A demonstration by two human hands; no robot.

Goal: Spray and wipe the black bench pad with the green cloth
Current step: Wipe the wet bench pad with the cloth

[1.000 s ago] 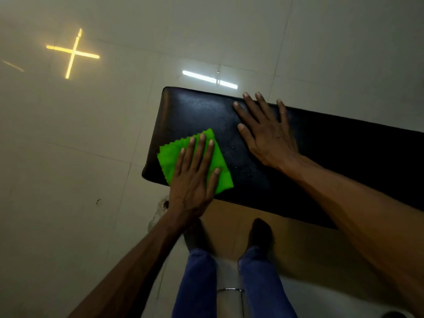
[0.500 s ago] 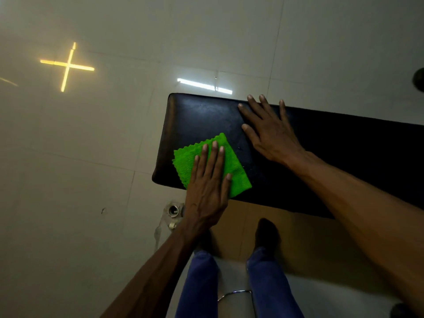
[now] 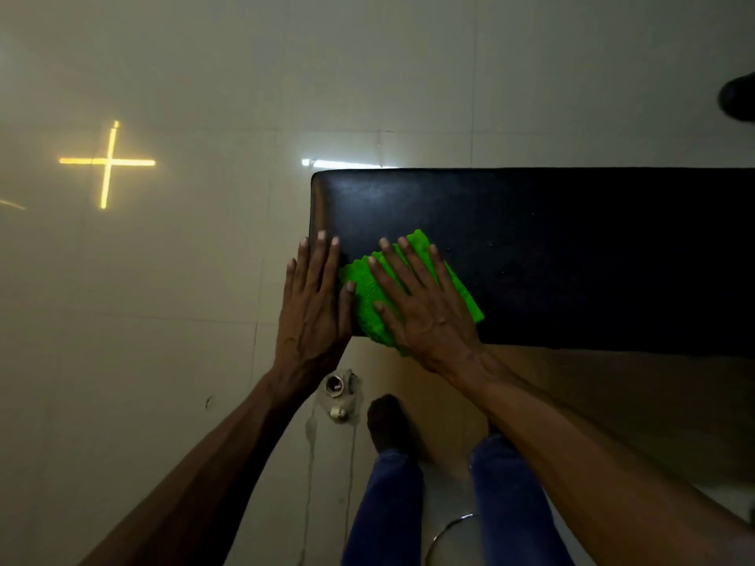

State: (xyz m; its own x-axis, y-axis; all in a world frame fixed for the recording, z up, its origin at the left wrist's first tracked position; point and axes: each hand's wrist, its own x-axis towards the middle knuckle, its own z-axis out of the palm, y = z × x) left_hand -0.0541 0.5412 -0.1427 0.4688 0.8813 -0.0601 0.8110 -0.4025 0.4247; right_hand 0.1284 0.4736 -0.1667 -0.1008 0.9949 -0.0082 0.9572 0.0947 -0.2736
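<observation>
Pressing flat on the green cloth (image 3: 412, 279), the right hand (image 3: 425, 304) has fingers spread and palm down, not gripping, just laid on top. Cloth sits on the black bench pad (image 3: 572, 247) near its left end, at the near edge, with a bit hanging over that edge under the wrist. Left hand (image 3: 314, 304) also flat and open, fingers together, laid over the pad's near-left corner just beside the cloth, thumb touching the cloth's left side. Pad runs off to the right of frame, surface dark with a few faint specks. Below: tiled floor (image 3: 163, 320), person's legs in blue jeans (image 3: 384, 504), one dark foot (image 3: 388, 422) visible, small metal fitting (image 3: 337, 386) on the floor near the pad's corner. Yellow cross-shaped light reflection (image 3: 108, 162) on the floor, far left.
</observation>
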